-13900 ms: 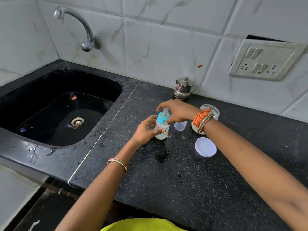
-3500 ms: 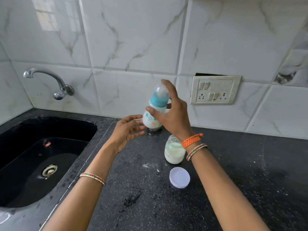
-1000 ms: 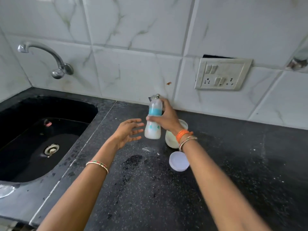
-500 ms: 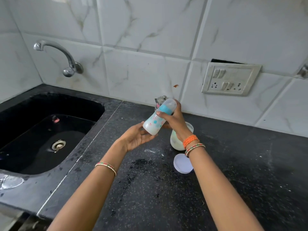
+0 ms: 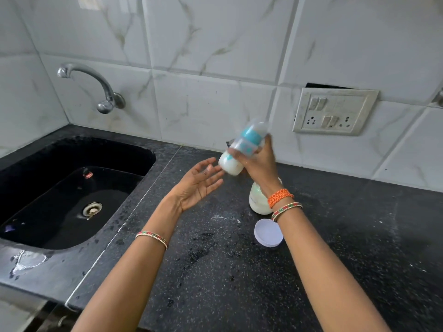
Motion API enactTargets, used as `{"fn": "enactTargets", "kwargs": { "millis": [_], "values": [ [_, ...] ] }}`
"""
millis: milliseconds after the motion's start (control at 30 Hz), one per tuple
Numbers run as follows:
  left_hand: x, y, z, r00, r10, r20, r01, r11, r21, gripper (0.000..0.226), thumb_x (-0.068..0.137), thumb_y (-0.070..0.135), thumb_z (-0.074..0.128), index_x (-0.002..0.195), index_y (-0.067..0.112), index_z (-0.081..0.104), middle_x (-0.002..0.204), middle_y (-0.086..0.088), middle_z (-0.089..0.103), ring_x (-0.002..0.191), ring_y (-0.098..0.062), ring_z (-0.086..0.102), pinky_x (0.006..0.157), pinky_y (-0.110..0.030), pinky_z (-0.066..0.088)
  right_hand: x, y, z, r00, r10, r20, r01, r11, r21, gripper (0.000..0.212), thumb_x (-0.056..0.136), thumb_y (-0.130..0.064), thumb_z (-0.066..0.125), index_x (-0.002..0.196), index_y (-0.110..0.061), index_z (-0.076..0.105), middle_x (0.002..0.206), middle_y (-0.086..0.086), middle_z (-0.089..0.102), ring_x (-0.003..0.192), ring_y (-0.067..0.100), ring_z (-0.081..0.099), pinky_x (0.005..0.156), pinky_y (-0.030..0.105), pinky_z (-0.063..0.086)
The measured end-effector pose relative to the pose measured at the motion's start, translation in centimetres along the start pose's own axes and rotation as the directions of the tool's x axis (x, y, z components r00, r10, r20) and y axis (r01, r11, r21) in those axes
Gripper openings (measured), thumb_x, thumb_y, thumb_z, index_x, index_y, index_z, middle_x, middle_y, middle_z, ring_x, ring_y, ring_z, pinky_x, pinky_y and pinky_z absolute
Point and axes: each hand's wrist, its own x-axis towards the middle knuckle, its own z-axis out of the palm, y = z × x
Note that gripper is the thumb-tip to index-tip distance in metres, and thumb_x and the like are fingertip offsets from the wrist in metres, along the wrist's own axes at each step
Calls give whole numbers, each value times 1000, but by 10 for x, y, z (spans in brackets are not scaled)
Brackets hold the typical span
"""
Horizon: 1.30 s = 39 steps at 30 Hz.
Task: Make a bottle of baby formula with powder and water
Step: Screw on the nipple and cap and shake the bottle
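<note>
Judging by how things are lying now, the task is looking close to finished: the baby bottle (image 5: 241, 152) is already capped with its teal collar and clear cover, it is carrying white liquid in its lower part, and what is probably left is only the last of the mixing, then closing the jar and setting the bottle down. Going from the left, the sink (image 5: 72, 188) is sitting at about nine o'clock with the tap (image 5: 96, 87) above it at ten o'clock, and neither is playing any part at this moment. Next, the left hand (image 5: 199, 185) is hovering palm up over the surface (image 5: 215, 271) near the centre, its fingers (image 5: 211, 168) spread wide and gripping nothing, their tips reaching just beside the bottle's base; whether they are touching it I cannot tell. At about one o'clock from that palm, the right hand (image 5: 257, 161) is holding the bottle in the air, fingers wrapping round its middle, wrist bent, the bottle tilting with its cap toward the wall and blurring as if being shaken. Below the right wrist, the open powder jar (image 5: 257, 202) is standing on the surface, and its white lid (image 5: 268, 233) is lying just beside it at six o'clock.
</note>
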Motion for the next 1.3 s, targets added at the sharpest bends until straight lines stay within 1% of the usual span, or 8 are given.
{"fn": "enactTargets", "kwargs": {
  "millis": [133, 233, 367, 467, 600, 733, 867, 1300],
  "values": [
    [-1, 11, -6, 989, 55, -139, -59, 998, -26, 48, 85, 19, 57, 131, 11, 46, 132, -12, 53, 111, -25, 58, 90, -37, 53, -5, -19, -2, 864, 16, -504, 113, 968, 224, 65, 69, -16, 83, 118, -17, 40, 113, 0, 59, 96, 14, 63, 85, 41, 55],
    [-2, 16, -12, 984, 60, -168, -62, 998, -3, 36, 92, 13, 51, 128, 14, 48, 131, -10, 55, 110, -24, 59, 90, -37, 53, -21, -9, 9, 977, 29, -212, -22, 999, 32, 61, 60, -16, 88, 105, -23, 48, 101, -4, 64, 86, 12, 65, 78, 32, 54],
    [-7, 16, -14, 991, 55, -122, -49, 997, 56, 39, 91, 5, 51, 129, 15, 48, 131, -8, 56, 112, -23, 58, 93, -37, 51, -19, -8, 7, 880, -18, -474, 110, 980, 168, 59, 69, -11, 82, 112, -18, 42, 105, -1, 61, 82, 0, 63, 75, 25, 52],
    [-11, 13, -15, 999, -10, -48, 18, 984, 179, 48, 85, 2, 56, 131, 16, 48, 136, -11, 52, 116, -23, 55, 94, -36, 52, -12, -10, 3, 994, 4, -108, -17, 992, -125, 54, 60, -20, 88, 102, -23, 54, 91, -9, 65, 81, 11, 65, 73, 28, 53],
    [-10, 12, -16, 998, -2, -58, 12, 984, 177, 47, 88, -2, 51, 132, 15, 48, 136, -12, 53, 123, -25, 51, 94, -35, 52, -19, -3, 13, 893, -194, -406, 131, 975, -179, 62, 67, -24, 81, 118, -14, 47, 103, -1, 64, 86, 17, 66, 76, 27, 55],
    [-12, 11, -17, 998, -25, -66, 39, 976, 215, 44, 92, -2, 47, 132, 14, 47, 136, -12, 53, 123, -25, 51, 95, -35, 50, -21, 20, 13, 981, -138, -134, 57, 873, -484, 57, 62, -27, 84, 109, -16, 53, 102, 3, 70, 90, 24, 67, 74, 32, 53],
    [-5, 11, -24, 994, 12, -110, 5, 989, 145, 44, 90, -1, 49, 131, 13, 48, 133, -11, 55, 121, -23, 53, 95, -35, 50, -33, 22, 23, 914, -249, -321, 159, 946, -282, 64, 69, -29, 82, 119, -8, 48, 110, 9, 65, 97, 22, 64, 84, 30, 51],
    [-1, -17, -34, 969, -58, -241, 121, 960, 253, 45, 89, -7, 47, 132, 9, 47, 128, -13, 57, 107, -23, 59, 93, -35, 49, -57, 81, 34, 985, 120, 123, -54, 894, -445, 63, 64, -21, 85, 115, -14, 48, 110, 4, 65, 98, 18, 63, 82, 32, 53]
  ]
}}
